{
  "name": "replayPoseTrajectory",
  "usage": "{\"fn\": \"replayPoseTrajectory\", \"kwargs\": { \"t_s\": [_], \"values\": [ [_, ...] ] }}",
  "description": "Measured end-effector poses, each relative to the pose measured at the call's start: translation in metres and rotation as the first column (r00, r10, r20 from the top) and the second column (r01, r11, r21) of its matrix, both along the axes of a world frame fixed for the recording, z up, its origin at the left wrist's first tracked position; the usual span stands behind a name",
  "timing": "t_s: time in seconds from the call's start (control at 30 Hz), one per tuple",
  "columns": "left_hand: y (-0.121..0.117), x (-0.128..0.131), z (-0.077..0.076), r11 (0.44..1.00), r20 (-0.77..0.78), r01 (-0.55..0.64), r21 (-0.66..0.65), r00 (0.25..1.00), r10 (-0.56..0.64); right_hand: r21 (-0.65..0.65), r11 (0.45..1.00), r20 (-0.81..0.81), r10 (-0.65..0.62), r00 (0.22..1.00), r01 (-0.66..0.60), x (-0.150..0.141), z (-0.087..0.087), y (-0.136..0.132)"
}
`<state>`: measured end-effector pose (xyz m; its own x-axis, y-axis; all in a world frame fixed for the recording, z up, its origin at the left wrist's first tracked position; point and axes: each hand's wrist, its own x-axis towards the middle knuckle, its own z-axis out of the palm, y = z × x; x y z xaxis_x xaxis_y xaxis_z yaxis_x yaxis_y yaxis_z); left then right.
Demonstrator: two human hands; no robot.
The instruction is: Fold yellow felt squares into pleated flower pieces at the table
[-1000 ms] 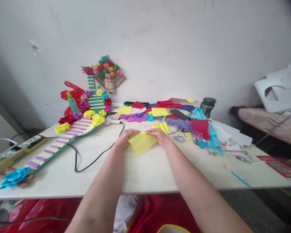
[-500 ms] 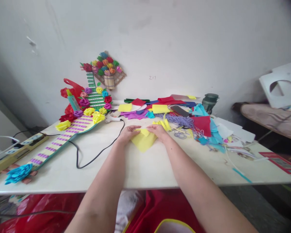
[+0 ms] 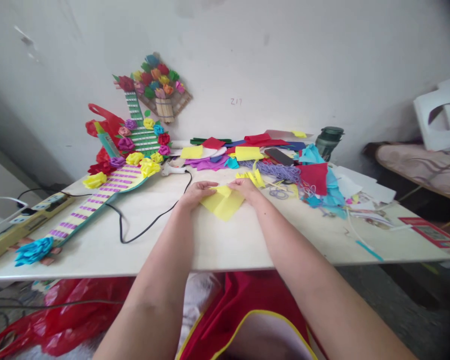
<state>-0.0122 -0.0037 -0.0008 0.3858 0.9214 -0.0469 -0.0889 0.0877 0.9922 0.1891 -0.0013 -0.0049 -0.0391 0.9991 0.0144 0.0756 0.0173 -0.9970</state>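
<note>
Between my two hands a piece of yellow crepe paper (image 3: 225, 207) is held just above the table, one corner pointing towards me and its far edge folded over. My left hand (image 3: 198, 194) pinches the far left side of the paper between thumb and fingers. On the far right side, my right hand (image 3: 246, 189) grips it in the same way. Just beyond my right hand lie curled yellow paper strips (image 3: 255, 177). A white glue gun (image 3: 173, 170) with a black cord rests beyond my left hand.
Coloured paper sheets (image 3: 210, 162), purple string (image 3: 281, 172) and a dark phone (image 3: 279, 156) lie along the wall. A flower-decorated striped craft (image 3: 97, 205) and a power strip (image 3: 30, 222) are at left. A green bottle (image 3: 328, 142) stands at back right.
The camera view has tilted down, so the table sits higher in the picture. Both hands keep hold of the yellow paper, which is spread slightly wider.
</note>
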Motion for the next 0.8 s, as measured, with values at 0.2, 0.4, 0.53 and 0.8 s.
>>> {"fn": "replayPoseTrajectory", "kwargs": {
  "t_s": [0.2,0.4,0.53,0.8],
  "values": [
    [0.001,0.003,0.001,1.000,-0.044,-0.017,0.002,0.999,0.017,0.005,1.000,0.019,0.027,0.999,-0.027,0.000,-0.001,0.000],
    [-0.004,0.002,0.008,0.998,-0.069,0.033,0.048,0.997,-0.029,0.019,0.999,0.037,0.039,0.999,-0.040,0.002,-0.005,0.003],
    [-0.006,0.001,0.010,0.991,-0.070,0.100,0.089,0.993,-0.094,0.016,0.998,-0.003,0.054,0.999,-0.054,0.003,-0.005,0.002],
    [-0.003,0.006,0.005,0.986,-0.153,-0.023,0.163,0.987,0.049,0.033,0.999,-0.006,0.038,0.999,-0.037,0.003,-0.007,0.004]
  ]
}}
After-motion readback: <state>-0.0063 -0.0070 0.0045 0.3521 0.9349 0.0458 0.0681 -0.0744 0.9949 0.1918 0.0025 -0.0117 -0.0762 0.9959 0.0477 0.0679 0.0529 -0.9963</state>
